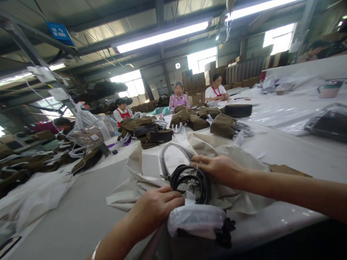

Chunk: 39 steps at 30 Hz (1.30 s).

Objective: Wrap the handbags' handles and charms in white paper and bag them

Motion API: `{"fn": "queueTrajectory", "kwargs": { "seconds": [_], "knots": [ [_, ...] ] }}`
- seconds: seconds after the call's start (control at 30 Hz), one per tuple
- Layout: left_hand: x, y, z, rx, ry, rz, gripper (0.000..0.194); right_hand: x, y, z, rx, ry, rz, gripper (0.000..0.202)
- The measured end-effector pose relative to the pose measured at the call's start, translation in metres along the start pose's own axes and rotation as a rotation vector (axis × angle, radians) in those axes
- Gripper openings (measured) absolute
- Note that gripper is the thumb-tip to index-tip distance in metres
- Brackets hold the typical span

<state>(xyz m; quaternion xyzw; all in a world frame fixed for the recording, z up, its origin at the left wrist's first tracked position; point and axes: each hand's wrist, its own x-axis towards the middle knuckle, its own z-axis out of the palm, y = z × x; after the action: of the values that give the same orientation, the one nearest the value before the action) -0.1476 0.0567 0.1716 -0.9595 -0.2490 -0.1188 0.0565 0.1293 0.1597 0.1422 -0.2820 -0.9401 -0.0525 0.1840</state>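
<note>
A coiled black strap (206, 186) with metal clasps lies in front of me, on pale beige fabric (230, 200). Behind it rises a looped handle (163, 162) in greyish wrapping. My right hand (217, 169) is closed at the right side of the coil, fingertips against the handle's lower right end. My left hand (162, 202) has its fingers curled at the near left of the coil; what lies beneath them is hidden. Just below the coil is a second handle-like piece wrapped in white (196, 218), with a dark piece (226, 231) at its right end.
Olive-brown bags (223, 124) with white-wrapped handles are piled across the white table (292, 151). Clear plastic sheets (284, 115) lie to the right, near a pink cup (330, 89). A metal post stands at left beside a plastic-wrapped bundle (90, 131). Several co-workers sit opposite.
</note>
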Motion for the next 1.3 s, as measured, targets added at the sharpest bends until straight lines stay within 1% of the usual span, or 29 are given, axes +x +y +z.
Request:
{"fn": "queueTrajectory", "kwargs": {
  "seconds": [0.07, 0.13, 0.23, 0.3, 0.37, 0.47, 0.5, 0.57, 0.63, 0.7, 0.77, 0.8, 0.87, 0.93, 0.97, 1.03, 1.1, 1.17, 1.23, 1.3],
  "knots": [
    [0.001, 0.001, 0.001, -0.039, -0.076, 0.029, 0.024, 0.013, 0.003, -0.003, -0.19, -0.041, -0.066, 0.059],
    [0.004, -0.001, 0.003, -0.074, -0.139, 0.03, 0.025, 0.027, 0.004, -0.005, -0.272, -0.09, -0.136, 0.048],
    [0.008, -0.005, 0.008, -0.097, -0.206, 0.007, 0.023, 0.045, 0.002, -0.008, -0.273, -0.144, -0.189, 0.024],
    [0.01, -0.008, 0.01, -0.093, -0.252, -0.031, 0.02, 0.052, 0.002, -0.01, -0.243, -0.146, -0.195, 0.019],
    [0.012, -0.008, 0.009, -0.063, -0.283, -0.087, 0.015, 0.055, 0.005, -0.015, -0.153, -0.08, -0.163, 0.017],
    [0.015, -0.004, 0.005, -0.013, -0.307, -0.16, 0.016, 0.055, 0.011, -0.021, 0.035, 0.099, -0.054, 0.013],
    [0.017, -0.002, 0.004, -0.015, -0.322, -0.161, 0.018, 0.054, 0.013, -0.022, 0.103, 0.154, -0.03, 0.013],
    [0.021, 0.0, 0.004, -0.04, -0.363, -0.134, 0.019, 0.055, 0.014, -0.02, 0.214, 0.235, -0.031, 0.012],
    [0.024, -0.001, 0.007, -0.059, -0.397, -0.101, 0.017, 0.056, 0.014, -0.017, 0.258, 0.336, -0.081, 0.012],
    [0.026, -0.007, 0.013, -0.061, -0.403, -0.101, 0.013, 0.058, 0.013, -0.016, 0.163, 0.426, -0.201, 0.015],
    [0.029, -0.017, 0.018, -0.066, -0.41, -0.153, 0.015, 0.059, 0.011, -0.02, 0.041, 0.479, -0.339, 0.019],
    [0.03, -0.022, 0.02, -0.083, -0.428, -0.206, 0.016, 0.057, 0.009, -0.024, 0.011, 0.492, -0.39, 0.021],
    [0.034, -0.031, 0.023, -0.115, -0.477, -0.341, 0.016, 0.05, 0.004, -0.037, 0.013, 0.498, -0.412, 0.024],
    [0.037, -0.036, 0.024, -0.126, -0.491, -0.449, 0.014, 0.036, -0.001, -0.048, 0.07, 0.446, -0.373, 0.024],
    [0.039, -0.037, 0.024, -0.119, -0.479, -0.466, 0.014, 0.026, -0.002, -0.051, 0.113, 0.395, -0.353, 0.023],
    [0.038, -0.037, 0.026, -0.103, -0.443, -0.425, 0.017, 0.001, -0.003, -0.052, 0.193, 0.283, -0.341, 0.025],
    [0.036, -0.037, 0.027, -0.112, -0.412, -0.36, 0.018, -0.025, -0.001, -0.043, 0.212, 0.188, -0.33, 0.028],
    [0.032, -0.036, 0.025, -0.15, -0.386, -0.335, 0.019, -0.048, 0.004, -0.028, 0.162, 0.116, -0.292, 0.038],
    [0.031, -0.036, 0.019, -0.234, -0.374, -0.348, 0.02, -0.062, 0.01, -0.012, 0.092, 0.059, -0.257, 0.043],
    [0.032, -0.035, 0.012, -0.334, -0.377, -0.344, 0.023, -0.067, 0.014, 0.003, 0.034, 0.057, -0.252, 0.038]
  ]
}}
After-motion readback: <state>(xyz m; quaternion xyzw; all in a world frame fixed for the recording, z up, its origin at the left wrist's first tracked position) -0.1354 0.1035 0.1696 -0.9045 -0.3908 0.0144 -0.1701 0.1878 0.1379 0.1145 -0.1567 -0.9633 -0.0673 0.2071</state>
